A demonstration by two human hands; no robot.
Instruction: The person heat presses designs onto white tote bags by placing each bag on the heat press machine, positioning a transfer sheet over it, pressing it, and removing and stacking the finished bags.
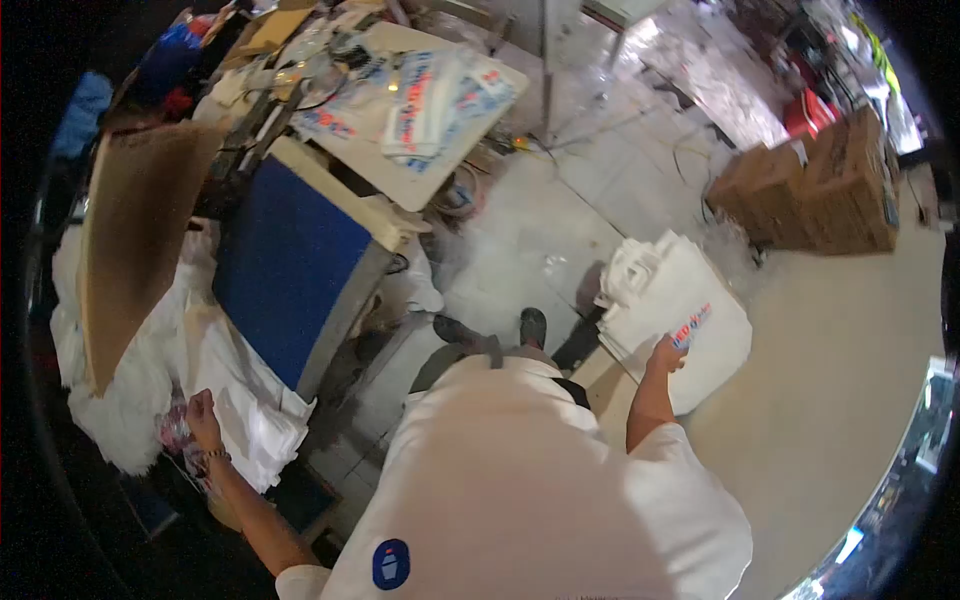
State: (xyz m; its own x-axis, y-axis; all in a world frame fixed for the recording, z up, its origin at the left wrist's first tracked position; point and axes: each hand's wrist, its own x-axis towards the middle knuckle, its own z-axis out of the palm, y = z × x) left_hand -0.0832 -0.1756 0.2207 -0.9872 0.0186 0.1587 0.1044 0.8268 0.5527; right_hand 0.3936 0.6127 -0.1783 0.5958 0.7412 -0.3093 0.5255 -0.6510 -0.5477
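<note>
My right hand point(668, 357) is on a stack of white tote bags point(700, 290) with handles and a blue and red print. Its fingers are bent against the top bag beside the print, and seem to grip it. On the other side, my left hand point(203, 415) is closed just over a heap of folded white bags point(235, 400). Whatever is in its fingers, if anything, is too small to make out. Crumpled clear plastic point(175, 430) lies close to that hand.
A blue-topped platen point(290, 270) and a tilted brown board point(145, 250) stand at left. Behind them, a pale board point(480, 110) carries printed bags. Cardboard boxes point(810, 190) sit at the far right end of the beige table point(830, 370). Cables and plastic litter the tiled floor point(510, 230).
</note>
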